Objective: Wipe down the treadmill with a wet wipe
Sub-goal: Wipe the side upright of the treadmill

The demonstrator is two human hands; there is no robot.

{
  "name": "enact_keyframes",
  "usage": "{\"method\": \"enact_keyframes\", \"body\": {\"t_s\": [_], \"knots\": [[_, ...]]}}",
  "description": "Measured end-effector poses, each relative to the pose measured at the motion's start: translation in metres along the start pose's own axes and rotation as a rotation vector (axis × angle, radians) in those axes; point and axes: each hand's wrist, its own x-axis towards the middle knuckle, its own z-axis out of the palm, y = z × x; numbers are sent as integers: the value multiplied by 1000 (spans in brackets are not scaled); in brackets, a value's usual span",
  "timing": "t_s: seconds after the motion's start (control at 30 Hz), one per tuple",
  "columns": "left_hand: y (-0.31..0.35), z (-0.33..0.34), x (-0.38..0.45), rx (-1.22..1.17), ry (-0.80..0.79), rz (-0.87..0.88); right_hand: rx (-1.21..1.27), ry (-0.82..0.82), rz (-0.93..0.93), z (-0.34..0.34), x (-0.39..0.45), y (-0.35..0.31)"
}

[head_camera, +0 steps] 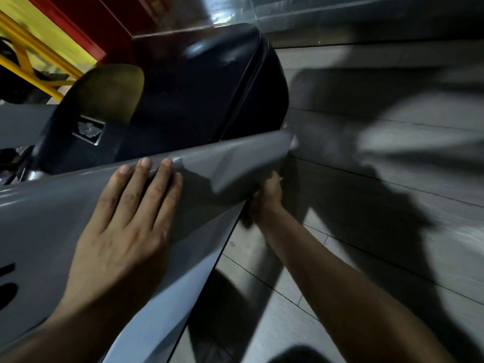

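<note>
The treadmill's grey side panel (65,205) runs from lower left to centre, and its black motor cover (204,87) lies beyond. My left hand (125,221) rests flat on the grey panel with straight fingers reaching its upper edge. My right hand (267,197) is tucked against the panel's right side edge, low by the floor, with its fingers curled. A small pale sliver of the wet wipe (281,179) shows at its fingertips; the rest is hidden behind the hand and panel.
Grey floor tiles (379,179) spread to the right under heavy shadows. A yellow metal frame (31,61) and a red wall edge (78,30) stand at the upper left. A glass panel (340,19) runs along the top.
</note>
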Motion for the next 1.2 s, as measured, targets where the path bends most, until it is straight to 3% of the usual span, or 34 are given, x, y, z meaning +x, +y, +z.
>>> {"method": "enact_keyframes", "body": {"t_s": [0.13, 0.27, 0.33, 0.5, 0.57, 0.63, 0.67, 0.73, 0.83, 0.87, 0.97, 1.1, 1.13, 1.2], "knots": [[2, -1, 0, -2, 3, -12, 69, -154, 203, 1, -81, 20], [0, -3, 0, -18, -5, -4, -194, -386, 269, 0, -162, 11], [-1, -6, -4, -37, 5, -8, -357, -453, 104, -1, -184, 10], [-10, -21, -25, -41, 16, -37, -613, -567, -633, 18, -155, 16], [-15, -28, -32, -20, 13, -38, -676, -410, -764, 21, -108, 23], [-18, -31, -35, 13, 7, -31, -728, -243, -726, 19, -83, 28], [-18, -31, -36, 23, 3, -24, -740, -242, -727, 18, -87, 37], [-16, -30, -34, 30, -4, -17, -769, -423, -836, 8, -127, 60], [-13, -28, -30, 40, -14, -26, -922, -845, -1098, -19, -178, 94], [-12, -27, -30, 41, -21, -30, -925, -891, -1166, -26, -170, 97], [-11, -27, -27, 23, -20, -48, -874, -693, -1132, -25, -107, 86], [-10, -23, -20, 31, -68, -48, -662, -230, -640, -4, -23, 31], [-8, -22, -18, 28, -77, -35, -665, -179, -569, 0, -12, 21], [-5, -18, -9, 23, -68, -11, -679, -198, -607, 9, -25, 19]]}}
